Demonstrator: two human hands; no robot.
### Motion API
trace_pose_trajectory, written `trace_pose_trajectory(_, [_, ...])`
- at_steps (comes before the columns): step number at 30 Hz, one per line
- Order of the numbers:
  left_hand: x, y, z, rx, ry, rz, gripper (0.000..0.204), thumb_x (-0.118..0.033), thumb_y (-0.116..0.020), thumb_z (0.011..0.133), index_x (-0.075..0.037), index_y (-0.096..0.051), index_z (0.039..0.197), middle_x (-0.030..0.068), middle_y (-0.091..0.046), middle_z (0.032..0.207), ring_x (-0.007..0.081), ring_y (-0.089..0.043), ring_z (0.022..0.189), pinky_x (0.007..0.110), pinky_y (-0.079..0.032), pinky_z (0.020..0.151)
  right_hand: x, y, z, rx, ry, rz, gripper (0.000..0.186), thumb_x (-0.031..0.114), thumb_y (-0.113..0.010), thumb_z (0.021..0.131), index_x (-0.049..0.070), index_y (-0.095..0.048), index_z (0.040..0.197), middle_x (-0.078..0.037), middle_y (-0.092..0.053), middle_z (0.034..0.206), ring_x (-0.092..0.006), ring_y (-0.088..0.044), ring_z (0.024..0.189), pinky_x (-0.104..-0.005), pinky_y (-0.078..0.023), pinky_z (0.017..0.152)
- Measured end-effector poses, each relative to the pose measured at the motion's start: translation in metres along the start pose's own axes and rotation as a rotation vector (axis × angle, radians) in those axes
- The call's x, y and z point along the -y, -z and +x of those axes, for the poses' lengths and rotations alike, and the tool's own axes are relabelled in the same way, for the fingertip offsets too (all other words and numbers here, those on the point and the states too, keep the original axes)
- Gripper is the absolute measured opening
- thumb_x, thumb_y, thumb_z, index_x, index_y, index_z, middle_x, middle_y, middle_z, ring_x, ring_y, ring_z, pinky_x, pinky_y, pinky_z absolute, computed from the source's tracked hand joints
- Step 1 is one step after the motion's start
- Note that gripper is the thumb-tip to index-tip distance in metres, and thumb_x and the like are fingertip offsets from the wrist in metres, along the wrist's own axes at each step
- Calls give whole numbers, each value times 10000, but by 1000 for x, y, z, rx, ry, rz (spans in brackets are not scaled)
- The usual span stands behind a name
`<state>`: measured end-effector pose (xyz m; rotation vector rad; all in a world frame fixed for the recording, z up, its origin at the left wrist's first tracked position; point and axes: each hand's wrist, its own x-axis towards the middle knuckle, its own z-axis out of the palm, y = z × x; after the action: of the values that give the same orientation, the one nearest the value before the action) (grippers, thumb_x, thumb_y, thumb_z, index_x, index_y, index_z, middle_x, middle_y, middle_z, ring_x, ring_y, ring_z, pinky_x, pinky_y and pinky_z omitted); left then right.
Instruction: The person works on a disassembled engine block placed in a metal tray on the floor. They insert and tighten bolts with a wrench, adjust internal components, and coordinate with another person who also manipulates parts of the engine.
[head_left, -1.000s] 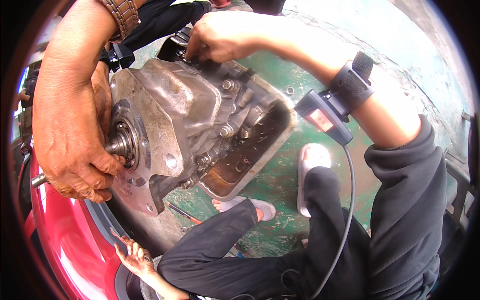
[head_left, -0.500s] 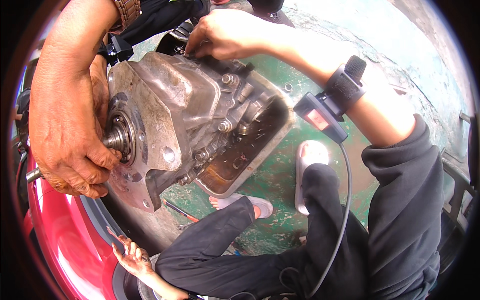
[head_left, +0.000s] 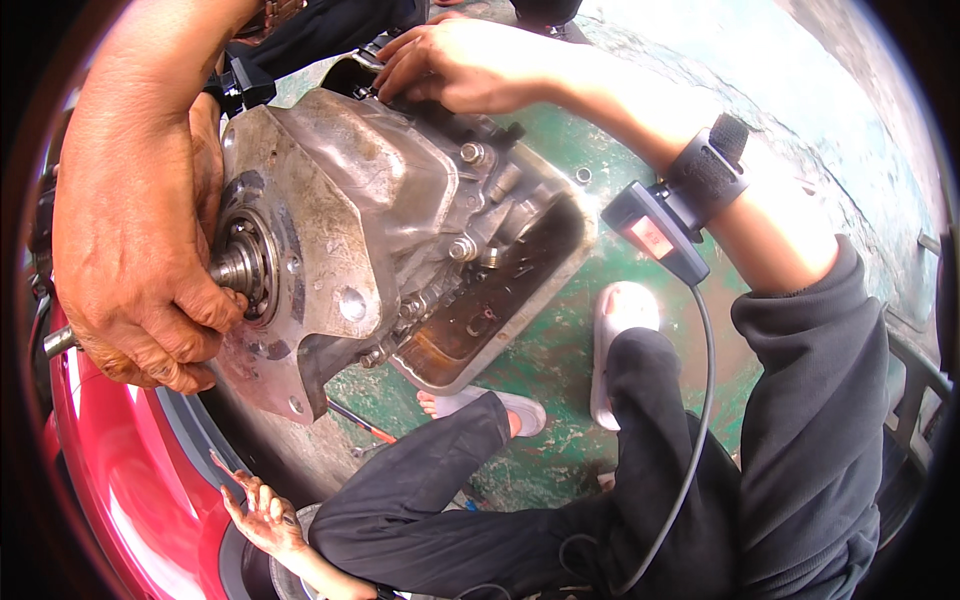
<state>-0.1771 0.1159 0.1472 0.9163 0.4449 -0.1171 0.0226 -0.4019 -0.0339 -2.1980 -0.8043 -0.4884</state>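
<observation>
A metal gearbox (head_left: 370, 190) stands tilted over a metal pan, its flat flange facing left. At its far end is my right hand (head_left: 450, 65), fingers bent and closed over a dark part; what the fingertips touch is partly hidden. Low on the left, beside the red car panel, my left hand (head_left: 265, 515) is held up with dirty fingers apart and nothing visible in them. Another person's hand (head_left: 150, 250) closes round the shaft (head_left: 235, 270) that comes out of the flange's bearing (head_left: 262, 262). That person's second hand is mostly hidden behind it.
The oil-stained pan (head_left: 465, 380) lies on the green floor (head_left: 560, 450), with a nut-like ring (head_left: 583, 175) beyond it. A red car panel (head_left: 130, 470) borders the left side. A cable (head_left: 705, 380) hangs from my right wrist device. A thin tool (head_left: 362, 422) lies below the gearbox.
The gearbox has shifted slightly to the right in view. My right hand's fingers have moved a little along its far end. My left hand and the other person's grip look nearly the same.
</observation>
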Motion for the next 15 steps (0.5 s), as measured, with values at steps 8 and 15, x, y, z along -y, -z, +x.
trace_pose_trajectory(8, [-3,7,-1,47,11,8,415,-323,-483,971,29,-511,1188,48,-455,736,88,-281,488,234,-224,398,-4,3,-5,-116,-31,-6,333,284,-640,817,113,-678,1100,-117,-663,1094,-280,-623,1020,-361,-473,915])
trace_pose_trajectory(15, [-3,7,-2,46,17,-6,422,-334,-479,971,28,-507,1187,48,-446,739,91,-285,497,239,-228,404,2,12,-6,110,-240,41,320,264,-638,815,109,-683,1092,-106,-644,1146,-271,-612,1044,-366,-463,929])
